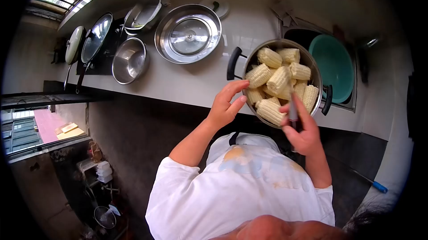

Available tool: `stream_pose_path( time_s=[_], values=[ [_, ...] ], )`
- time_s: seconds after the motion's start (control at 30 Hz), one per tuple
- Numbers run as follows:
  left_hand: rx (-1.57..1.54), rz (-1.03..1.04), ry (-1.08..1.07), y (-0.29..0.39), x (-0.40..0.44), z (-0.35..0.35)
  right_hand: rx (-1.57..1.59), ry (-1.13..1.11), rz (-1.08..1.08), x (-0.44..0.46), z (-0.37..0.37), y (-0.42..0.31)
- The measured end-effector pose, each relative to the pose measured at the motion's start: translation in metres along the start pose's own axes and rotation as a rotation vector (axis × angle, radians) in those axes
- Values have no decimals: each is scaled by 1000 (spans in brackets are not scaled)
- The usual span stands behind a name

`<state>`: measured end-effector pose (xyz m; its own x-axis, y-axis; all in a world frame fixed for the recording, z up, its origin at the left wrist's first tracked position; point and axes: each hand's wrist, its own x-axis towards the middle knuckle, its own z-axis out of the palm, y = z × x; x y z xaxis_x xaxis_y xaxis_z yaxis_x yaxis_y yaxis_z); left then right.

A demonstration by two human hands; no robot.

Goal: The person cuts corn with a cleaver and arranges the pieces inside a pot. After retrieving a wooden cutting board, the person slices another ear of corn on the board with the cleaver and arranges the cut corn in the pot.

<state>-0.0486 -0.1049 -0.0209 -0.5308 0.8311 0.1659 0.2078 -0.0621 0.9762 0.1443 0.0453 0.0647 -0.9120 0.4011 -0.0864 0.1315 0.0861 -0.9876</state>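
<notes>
A metal pot [252,107] with black side handles is filled with several pieces of pale yellow corn [279,79]. My right hand [304,130] is closed around the handle of a knife [292,108]. Its blurred blade points up over the corn, and I cannot tell whether it touches a piece. At the pot's left rim is my left hand [226,106], thumb and fingers apart. Its fingertips reach the edge beside a corn piece; whether they touch it is unclear.
A green basin [332,68] sits in the sink to the right. Along the counter [240,28] to the left stand a wide steel pan [166,48], a steel bowl [129,61], a clear container [143,14] and lidded pans [97,37]. The counter's front edge runs below the pot.
</notes>
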Motion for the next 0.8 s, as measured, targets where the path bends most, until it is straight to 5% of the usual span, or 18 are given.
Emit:
stream_pose_path(
  time_s=[0.13, 0.4, 0.8],
  values=[
    [-217, -131, 69, -20, -15, -48, -227, -143, -226, 76, 75, 6],
    [-317, -457, 242, -56, -62, -137, -634, -68, 9, 228, 211, 82],
    [-270, -661, 122, -89, -54, -169, -910, 27, 67, 299, 237, 113]
  ],
)
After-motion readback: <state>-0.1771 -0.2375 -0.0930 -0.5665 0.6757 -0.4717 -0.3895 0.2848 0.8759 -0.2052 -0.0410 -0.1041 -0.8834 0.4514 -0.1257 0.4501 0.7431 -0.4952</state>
